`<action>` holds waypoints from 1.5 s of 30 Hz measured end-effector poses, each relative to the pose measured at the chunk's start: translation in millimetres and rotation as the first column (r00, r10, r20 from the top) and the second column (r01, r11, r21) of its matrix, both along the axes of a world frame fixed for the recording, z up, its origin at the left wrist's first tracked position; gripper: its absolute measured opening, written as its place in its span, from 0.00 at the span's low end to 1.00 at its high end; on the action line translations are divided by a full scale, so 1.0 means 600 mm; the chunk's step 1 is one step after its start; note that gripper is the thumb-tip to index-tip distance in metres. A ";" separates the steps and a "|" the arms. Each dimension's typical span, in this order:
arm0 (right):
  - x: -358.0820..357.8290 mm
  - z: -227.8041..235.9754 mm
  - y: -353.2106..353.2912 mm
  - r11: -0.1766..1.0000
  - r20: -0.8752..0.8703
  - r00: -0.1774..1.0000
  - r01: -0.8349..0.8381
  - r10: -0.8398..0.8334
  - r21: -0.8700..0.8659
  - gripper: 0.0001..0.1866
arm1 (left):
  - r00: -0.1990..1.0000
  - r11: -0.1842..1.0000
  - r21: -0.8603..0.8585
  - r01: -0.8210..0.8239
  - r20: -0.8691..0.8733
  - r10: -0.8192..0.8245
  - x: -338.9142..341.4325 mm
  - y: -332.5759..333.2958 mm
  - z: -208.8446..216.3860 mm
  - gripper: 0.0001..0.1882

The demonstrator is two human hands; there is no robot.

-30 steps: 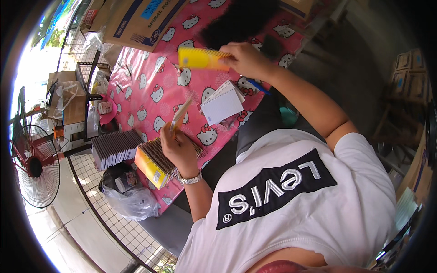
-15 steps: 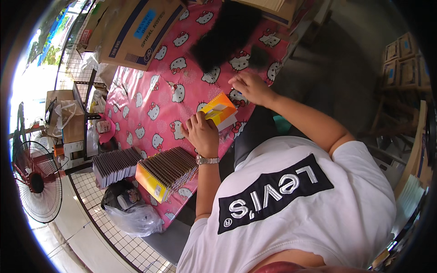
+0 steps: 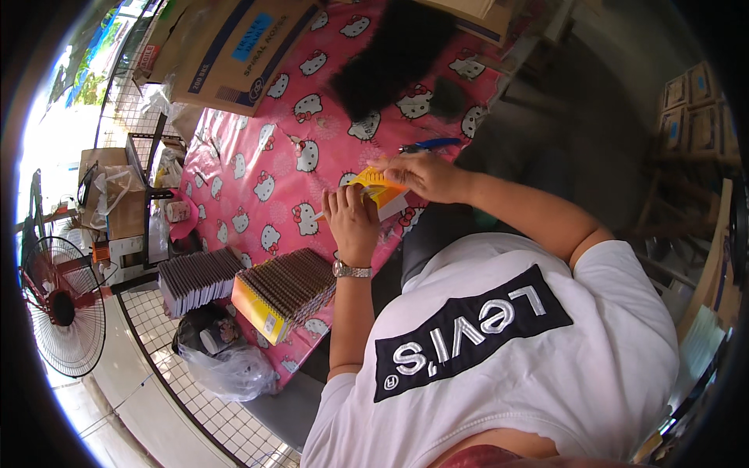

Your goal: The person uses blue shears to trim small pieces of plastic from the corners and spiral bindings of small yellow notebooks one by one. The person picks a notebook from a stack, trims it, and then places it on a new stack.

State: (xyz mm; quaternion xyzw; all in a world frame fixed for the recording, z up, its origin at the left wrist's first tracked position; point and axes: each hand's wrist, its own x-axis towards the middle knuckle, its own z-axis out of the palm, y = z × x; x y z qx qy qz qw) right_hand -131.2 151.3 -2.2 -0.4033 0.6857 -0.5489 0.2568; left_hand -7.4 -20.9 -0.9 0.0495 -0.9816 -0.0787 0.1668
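Observation:
A small yellow-and-orange spiral notebook [image 3: 370,179] is held near the table's front edge. My left hand [image 3: 351,222], with a metal watch at its wrist, is closed on the notebook's left side. My right hand [image 3: 425,176] reaches across the notebook's far edge, its fingers closed over the coil side; the fingertips partly hide the cover. Just beyond my right hand lies a blue-handled hand tool, apparently pliers [image 3: 437,144]. To the left of my left forearm stands a row of yellow spiral notebooks [image 3: 285,288], with a second row of dark-coiled notebooks [image 3: 200,279] beside it.
The table has a pink cartoon-cat cover [image 3: 257,156]. A large carton [image 3: 242,58] stands at the far left, and a dark furry-looking pile [image 3: 394,58] lies at the back. A clear plastic bag [image 3: 234,370] sits by the near-left corner. A fan [image 3: 62,304] stands further left.
My right hand has moved left and nearer, from above the table onto the notebook. The blue-handled tool, mostly hidden before, now shows on the table. My left hand stays at the notebook.

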 end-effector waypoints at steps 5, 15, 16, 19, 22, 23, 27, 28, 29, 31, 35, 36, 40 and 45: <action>-0.031 -0.013 0.026 0.992 -0.368 0.926 0.044 -0.086 -0.121 0.12 | 0.997 1.000 -0.012 0.015 -0.078 -0.016 -0.022 0.040 0.005 0.13; -0.015 -0.005 0.016 0.986 -0.389 0.917 0.026 -0.088 -0.163 0.11 | 0.988 0.998 -0.001 -0.069 -0.141 0.068 -0.024 0.044 -0.015 0.12; -0.020 -0.004 0.017 0.993 -0.380 0.924 -0.005 -0.042 -0.121 0.12 | 0.989 0.998 0.009 -0.070 -0.133 0.071 -0.023 0.044 -0.014 0.11; -0.031 -0.015 0.017 0.989 -0.345 0.933 -0.129 0.098 -0.067 0.10 | 0.990 0.998 -0.003 -0.064 -0.128 0.063 -0.022 0.049 -0.016 0.10; -0.033 0.001 0.014 0.983 -0.115 0.976 -0.179 0.183 0.046 0.13 | 0.997 0.999 -0.032 -0.024 -0.072 0.022 -0.018 0.040 -0.017 0.11; -0.034 0.008 0.016 0.977 -0.003 0.982 -0.186 0.188 0.101 0.15 | 0.998 1.000 -0.020 0.002 -0.066 -0.003 -0.017 0.039 -0.014 0.10; -0.008 0.007 0.018 0.998 -0.456 0.890 -0.032 0.006 -0.050 0.15 | 0.996 0.994 0.054 0.094 -0.011 -0.094 -0.002 0.034 0.009 0.12; -0.007 0.010 0.017 0.999 -0.370 0.928 -0.043 0.045 0.016 0.15 | 0.993 0.990 0.080 0.114 0.011 -0.115 0.002 0.031 0.013 0.14; -0.004 0.019 0.013 0.995 -0.277 0.957 -0.061 0.080 0.077 0.15 | 0.990 0.989 0.066 0.135 0.022 -0.136 0.007 0.027 0.015 0.14; 0.004 0.039 0.010 0.991 -0.328 0.941 -0.051 0.090 0.125 0.13 | 0.983 0.984 0.038 0.175 0.046 -0.177 0.014 0.021 0.015 0.15; -0.009 0.029 -0.005 0.984 -0.262 0.957 -0.087 0.126 0.156 0.13 | 0.984 0.982 0.072 0.174 0.037 -0.177 0.012 0.023 0.019 0.12; -0.030 0.030 -0.009 0.969 -0.120 0.981 -0.126 0.154 0.211 0.13 | 0.983 0.981 0.076 0.177 0.033 -0.180 0.012 0.020 0.017 0.13; -0.205 -0.095 0.053 0.881 -0.706 0.687 0.427 -0.171 0.203 0.22 | 0.977 0.972 0.121 0.200 0.057 -0.208 0.010 0.004 0.007 0.13; -0.198 -0.057 0.063 0.923 -0.539 0.841 0.168 0.049 0.346 0.23 | 0.997 0.989 -0.133 -0.062 0.034 0.067 0.020 0.025 0.019 0.15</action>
